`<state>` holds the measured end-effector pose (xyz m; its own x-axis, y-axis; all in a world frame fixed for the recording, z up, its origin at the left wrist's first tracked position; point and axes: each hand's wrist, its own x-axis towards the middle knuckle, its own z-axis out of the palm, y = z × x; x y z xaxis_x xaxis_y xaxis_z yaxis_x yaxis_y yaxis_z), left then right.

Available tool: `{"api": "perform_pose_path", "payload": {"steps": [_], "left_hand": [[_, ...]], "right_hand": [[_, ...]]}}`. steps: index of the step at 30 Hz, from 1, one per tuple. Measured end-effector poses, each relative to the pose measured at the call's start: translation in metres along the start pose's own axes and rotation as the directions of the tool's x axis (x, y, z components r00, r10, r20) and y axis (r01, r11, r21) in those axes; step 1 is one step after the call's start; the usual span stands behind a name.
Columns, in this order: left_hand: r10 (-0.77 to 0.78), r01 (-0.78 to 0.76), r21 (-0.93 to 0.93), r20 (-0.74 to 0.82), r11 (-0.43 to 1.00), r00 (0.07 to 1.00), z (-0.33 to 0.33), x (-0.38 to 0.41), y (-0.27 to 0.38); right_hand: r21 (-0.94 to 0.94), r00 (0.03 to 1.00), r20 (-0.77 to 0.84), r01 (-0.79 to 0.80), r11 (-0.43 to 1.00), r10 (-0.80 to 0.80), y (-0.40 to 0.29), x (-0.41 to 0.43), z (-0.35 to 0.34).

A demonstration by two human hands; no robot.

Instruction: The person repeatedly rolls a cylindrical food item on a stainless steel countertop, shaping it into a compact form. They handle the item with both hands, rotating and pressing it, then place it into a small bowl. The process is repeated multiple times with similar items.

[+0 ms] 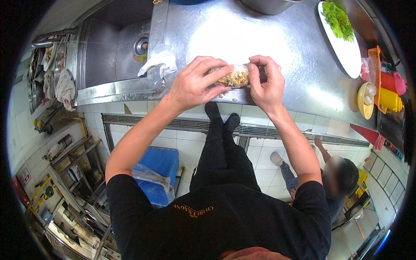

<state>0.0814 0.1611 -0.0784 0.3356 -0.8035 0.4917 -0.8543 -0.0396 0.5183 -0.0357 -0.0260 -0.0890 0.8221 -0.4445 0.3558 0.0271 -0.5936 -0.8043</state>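
A translucent wrapped roll of chopped filling (236, 78) lies near the front edge of the steel worktop (302, 74). I cannot tell whether its wrapper is rice paper or plastic film. My left hand (193, 85) grips the left end, fingers over the top and thumb along the near side. At the right end, my right hand (269, 83) pinches the wrapper between thumb and curled index finger. A few crumbs of filling (222, 95) are scattered on the steel just below the roll.
Left is a steel sink (109, 52), a crumpled white cloth or plastic (162, 63) on its rim. A white oval plate (344, 53) with lettuce (338, 21), a yellow bowl (364, 105) and an orange basket (374, 74) stand right. A person (341, 182) is behind me on the right.
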Motion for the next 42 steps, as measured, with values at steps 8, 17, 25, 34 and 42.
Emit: {"api": "perform_pose_path", "payload": {"steps": [8,17,25,34,42], "left_hand": [[-0.057,0.059,-0.06,0.035,0.996,0.998,-0.003,0.007,-0.001],[-0.087,0.095,-0.105,0.083,0.99,0.993,-0.008,0.018,-0.001],[-0.073,0.089,-0.145,0.111,0.985,0.991,-0.007,0.018,-0.003],[-0.127,0.15,-0.179,0.135,0.972,0.983,-0.01,0.018,-0.007],[-0.157,0.186,-0.156,0.179,0.97,0.971,-0.014,0.019,-0.008]], "right_hand": [[0.109,0.995,0.026,-0.104,0.989,0.101,-0.001,0.006,-0.003],[-0.043,0.991,0.13,0.026,0.999,-0.02,-0.002,0.016,-0.006],[-0.089,0.981,0.186,0.066,0.994,-0.049,0.0,0.022,-0.007],[-0.101,0.901,0.369,0.284,0.953,-0.23,-0.016,0.015,-0.045],[-0.045,0.877,0.395,0.316,0.948,-0.274,0.009,0.011,-0.029]]}}
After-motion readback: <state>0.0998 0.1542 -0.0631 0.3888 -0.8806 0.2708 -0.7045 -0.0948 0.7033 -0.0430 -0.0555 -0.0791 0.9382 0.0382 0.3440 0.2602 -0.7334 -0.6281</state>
